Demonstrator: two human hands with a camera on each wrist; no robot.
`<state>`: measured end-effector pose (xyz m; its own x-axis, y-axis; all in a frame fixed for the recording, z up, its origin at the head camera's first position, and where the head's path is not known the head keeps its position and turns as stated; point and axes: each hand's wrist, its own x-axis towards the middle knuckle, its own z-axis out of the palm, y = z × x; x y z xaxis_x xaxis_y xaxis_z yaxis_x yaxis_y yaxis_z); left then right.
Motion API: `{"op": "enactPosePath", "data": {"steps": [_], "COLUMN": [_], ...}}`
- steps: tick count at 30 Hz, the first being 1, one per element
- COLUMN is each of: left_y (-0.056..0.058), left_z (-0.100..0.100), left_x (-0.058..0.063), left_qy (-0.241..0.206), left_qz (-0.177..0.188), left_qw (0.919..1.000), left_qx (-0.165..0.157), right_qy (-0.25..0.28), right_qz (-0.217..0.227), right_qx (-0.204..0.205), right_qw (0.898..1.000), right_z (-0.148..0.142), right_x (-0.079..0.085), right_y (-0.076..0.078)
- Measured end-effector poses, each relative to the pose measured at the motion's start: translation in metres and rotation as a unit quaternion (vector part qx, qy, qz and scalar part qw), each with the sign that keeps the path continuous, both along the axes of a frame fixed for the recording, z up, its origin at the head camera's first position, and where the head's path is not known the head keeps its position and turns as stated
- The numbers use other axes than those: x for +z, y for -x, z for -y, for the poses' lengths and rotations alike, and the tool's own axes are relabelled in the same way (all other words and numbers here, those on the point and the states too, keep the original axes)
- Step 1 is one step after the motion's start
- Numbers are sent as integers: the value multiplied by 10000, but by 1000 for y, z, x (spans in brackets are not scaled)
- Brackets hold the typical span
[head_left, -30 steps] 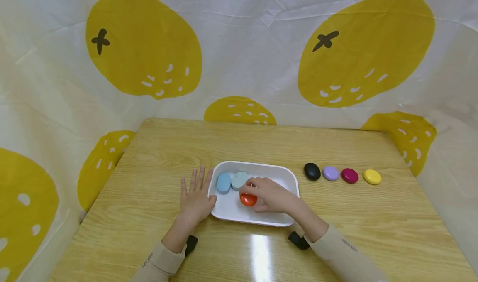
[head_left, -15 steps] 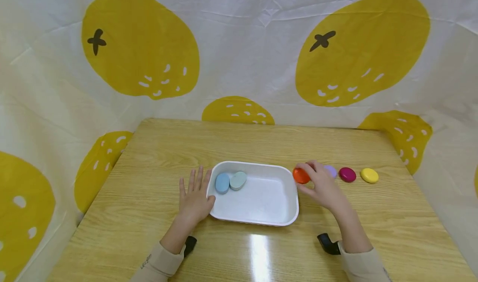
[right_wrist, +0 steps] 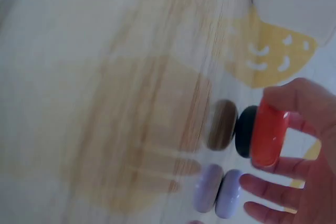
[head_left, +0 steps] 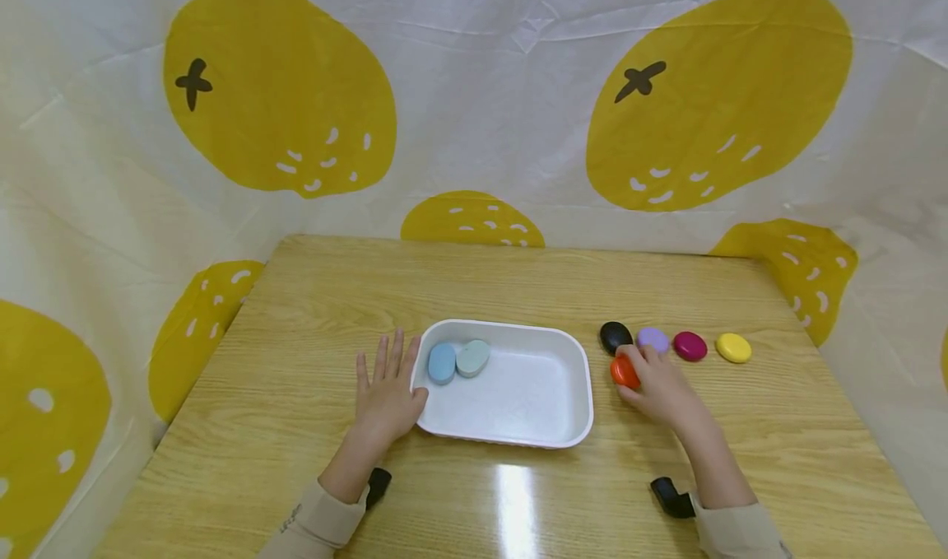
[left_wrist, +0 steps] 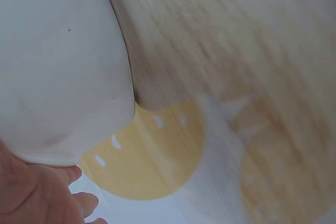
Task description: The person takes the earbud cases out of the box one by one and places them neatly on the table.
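My right hand (head_left: 661, 390) pinches a glossy red-orange rounded disc (head_left: 625, 372) between thumb and fingers, just in front of a black disc (head_left: 615, 337) and a lilac disc (head_left: 652, 340). In the right wrist view, the red-orange disc (right_wrist: 269, 135) is gripped on edge and overlaps the black one (right_wrist: 244, 132). Fingers spread, my left hand (head_left: 388, 398) lies flat beside a white tray (head_left: 518, 398), with the thumb at its left rim. Inside the tray's left end sit a blue oval block (head_left: 442, 364) and a pale green block (head_left: 473, 358).
Right of the lilac disc, a crimson disc (head_left: 690, 346) and a yellow disc (head_left: 733, 347) continue the row on the wooden table (head_left: 415, 283). A white curtain (head_left: 489, 90) with yellow fruit prints hangs behind and at both sides.
My right hand has carried the red-orange disc out of the tray, rightward to the front of the black disc. The left hand keeps its place at the tray.
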<state>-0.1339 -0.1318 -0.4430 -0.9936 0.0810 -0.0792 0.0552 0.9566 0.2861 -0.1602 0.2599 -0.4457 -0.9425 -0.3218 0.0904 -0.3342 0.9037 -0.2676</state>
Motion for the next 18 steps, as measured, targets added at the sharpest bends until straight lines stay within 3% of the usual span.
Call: {"op": "enactPosePath", "data": {"steps": [4, 18], "left_y": [0, 0], "left_z": [0, -1], "left_x": [0, 1], "left_qy": [-12, -16], "left_qz": [-12, 6], "left_qw": [10000, 10000], "left_qx": [11, 25], "right_qy": [-110, -184], "right_qz": [320, 625], "right_qx": [2, -57], "right_qw": [9994, 9979], "right_z": [-1, 2], "right_x": [-4, -3], "right_y": [1, -1]}}
